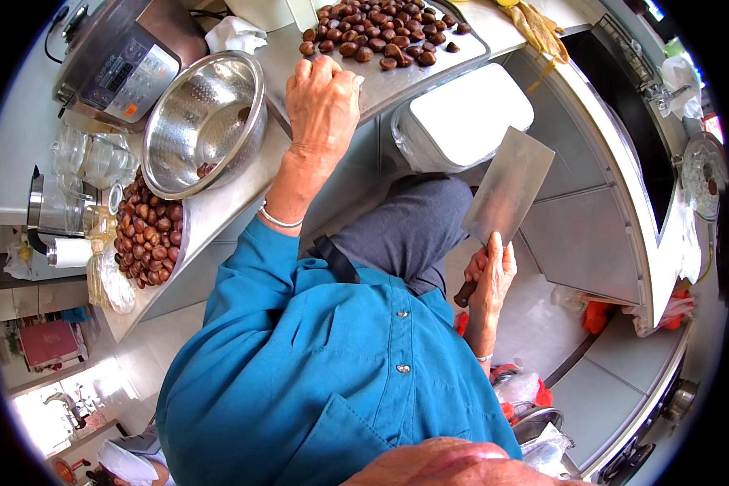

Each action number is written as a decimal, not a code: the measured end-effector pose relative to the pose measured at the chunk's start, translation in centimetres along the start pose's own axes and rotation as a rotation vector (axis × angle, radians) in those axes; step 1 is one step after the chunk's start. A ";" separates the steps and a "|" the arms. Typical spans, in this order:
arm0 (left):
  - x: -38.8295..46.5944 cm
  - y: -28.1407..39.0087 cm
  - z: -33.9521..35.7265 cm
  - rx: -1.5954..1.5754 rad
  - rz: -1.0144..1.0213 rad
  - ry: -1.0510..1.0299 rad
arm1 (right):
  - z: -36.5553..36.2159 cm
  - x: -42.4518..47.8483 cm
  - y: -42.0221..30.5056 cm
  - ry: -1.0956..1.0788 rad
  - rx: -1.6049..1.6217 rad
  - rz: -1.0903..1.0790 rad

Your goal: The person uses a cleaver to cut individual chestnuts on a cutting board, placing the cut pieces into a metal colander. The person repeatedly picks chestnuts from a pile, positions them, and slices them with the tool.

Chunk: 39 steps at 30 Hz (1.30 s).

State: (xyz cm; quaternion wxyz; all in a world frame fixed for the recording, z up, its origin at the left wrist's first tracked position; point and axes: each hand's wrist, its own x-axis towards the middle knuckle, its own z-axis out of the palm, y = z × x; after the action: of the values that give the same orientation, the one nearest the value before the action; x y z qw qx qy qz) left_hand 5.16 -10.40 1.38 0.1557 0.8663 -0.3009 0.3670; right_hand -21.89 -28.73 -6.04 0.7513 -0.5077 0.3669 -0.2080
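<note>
My right hand (492, 273) grips the dark handle of a cleaver (510, 185), its index finger laid along the base of the broad blade. The blade is held up beside a white-lidded bin (471, 115). Knuckles up and fingers curled, my left hand (325, 100) is over the near edge of a metal tray (370, 91). Its fingertips are hidden, so I cannot see whether anything is in them. Just beyond that hand, many chestnuts (376, 33) lie spread on the tray. A perforated steel colander (203, 124) sits to the left, with a few chestnuts inside.
More chestnuts (149, 234) are heaped on the left counter, near glass jugs (91, 158) and a white-capped bottle (70, 252). An electric cooker (121, 73) stands behind the colander. Yellow gloves (534, 30) hang at the counter edge. Another person (133, 458) is at lower left.
</note>
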 end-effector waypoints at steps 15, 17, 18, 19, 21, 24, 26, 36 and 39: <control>3.4 1.3 3.5 -0.262 0.100 -0.138 | -0.7 -0.3 0.5 0.020 0.003 -0.002; 2.8 1.2 2.9 -0.283 0.077 -0.157 | -0.9 -0.1 0.7 0.002 -0.005 -0.022; 2.6 1.1 2.7 -0.292 0.065 -0.165 | -0.9 0.0 0.8 -0.007 -0.009 -0.032; 2.3 0.8 2.7 -0.273 0.085 -0.146 | -0.9 -0.1 0.9 -0.010 -0.003 -0.021; 2.1 0.6 3.1 -0.244 0.133 -0.096 | -0.8 -0.1 0.9 -0.005 0.013 -0.015; 1.9 0.9 2.2 -0.165 0.061 -0.122 | -0.4 -0.1 0.7 -0.009 0.014 -0.017; 1.7 1.4 1.2 -0.243 0.013 -0.069 | -0.2 -0.1 0.6 -0.009 0.002 -0.023; -0.4 -2.4 0.5 -0.326 0.057 -0.065 | 0.7 0.0 0.1 -0.031 -0.019 -0.016; -0.3 -2.4 0.0 -0.217 0.119 -0.055 | 1.3 0.0 -0.7 -0.045 -0.113 -0.083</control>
State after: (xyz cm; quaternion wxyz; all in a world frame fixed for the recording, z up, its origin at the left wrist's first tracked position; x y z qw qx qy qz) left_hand 6.50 -8.47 1.01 0.2183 0.8348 -0.3939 0.3168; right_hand -20.84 -28.20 -5.13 0.7203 -0.5685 0.3397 -0.2063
